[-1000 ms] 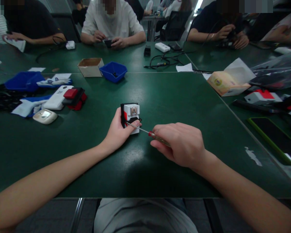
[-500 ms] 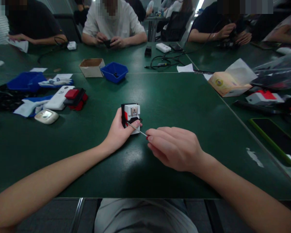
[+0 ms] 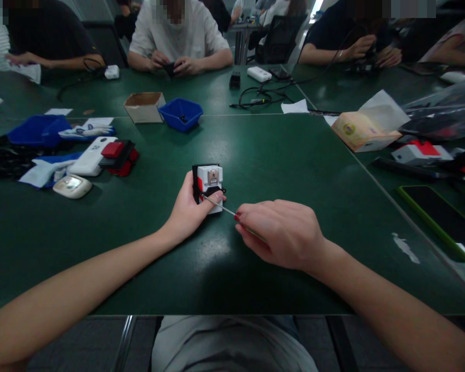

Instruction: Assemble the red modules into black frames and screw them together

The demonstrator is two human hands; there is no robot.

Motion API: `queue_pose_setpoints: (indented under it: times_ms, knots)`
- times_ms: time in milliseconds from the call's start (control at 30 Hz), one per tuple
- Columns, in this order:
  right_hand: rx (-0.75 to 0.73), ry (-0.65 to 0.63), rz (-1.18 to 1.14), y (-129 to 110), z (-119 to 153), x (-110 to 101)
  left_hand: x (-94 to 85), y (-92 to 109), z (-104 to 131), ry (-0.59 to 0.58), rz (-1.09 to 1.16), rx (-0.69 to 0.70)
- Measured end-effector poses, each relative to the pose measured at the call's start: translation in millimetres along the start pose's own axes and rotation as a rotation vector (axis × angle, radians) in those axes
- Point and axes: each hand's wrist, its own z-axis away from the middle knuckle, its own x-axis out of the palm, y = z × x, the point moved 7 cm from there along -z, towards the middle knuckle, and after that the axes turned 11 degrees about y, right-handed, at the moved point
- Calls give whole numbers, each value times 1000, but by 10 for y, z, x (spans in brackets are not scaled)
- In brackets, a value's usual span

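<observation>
My left hand is closed round a small white, red and black device, keeping it upright over the table with the thumb across its front. A metal piece shows on the device's upper face; its back and lower part are partly hidden. In my right hand is a screwdriver, its red handle end showing between thumb and forefinger. The thin shaft points up and left, and its tip meets the device's left edge beside my left thumb. Most of the handle is hidden by my fingers.
A blue bin and an open cardboard box stand beyond the device. Gloves, a white device and a red-black block lie left. A tissue pack and a green-edged phone lie right. Several people sit across the table.
My right hand has turned slightly about the screwdriver, so more of its handle shows under the fingers. The left hand and device stay nearly still; the whole view shifts a little.
</observation>
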Motion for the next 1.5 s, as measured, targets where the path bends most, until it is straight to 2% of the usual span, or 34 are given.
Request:
queue_pose_setpoints:
  times_ms: [267, 633, 1100, 1233, 1333, 1433, 1500]
  knots:
    - [15, 27, 87, 55, 6, -50, 10, 6, 12, -1, 6, -14]
    - [-26, -35, 21, -1, 44, 22, 3, 7, -1, -7, -5, -1]
    - [55, 34, 74, 75, 14, -1, 14, 16, 8, 4, 6, -23]
    - [-7, 26, 83, 34, 17, 10, 12, 9, 0, -5, -3, -19]
    - [-55, -51, 162, 41, 26, 90, -1, 34, -13, 3, -60, 27]
    - [16, -123, 160, 167, 35, 139, -19, 80, -19, 30, -128, 91]
    - [127, -92, 73, 298, 35, 76, -7, 71, -13, 16, -92, 57]
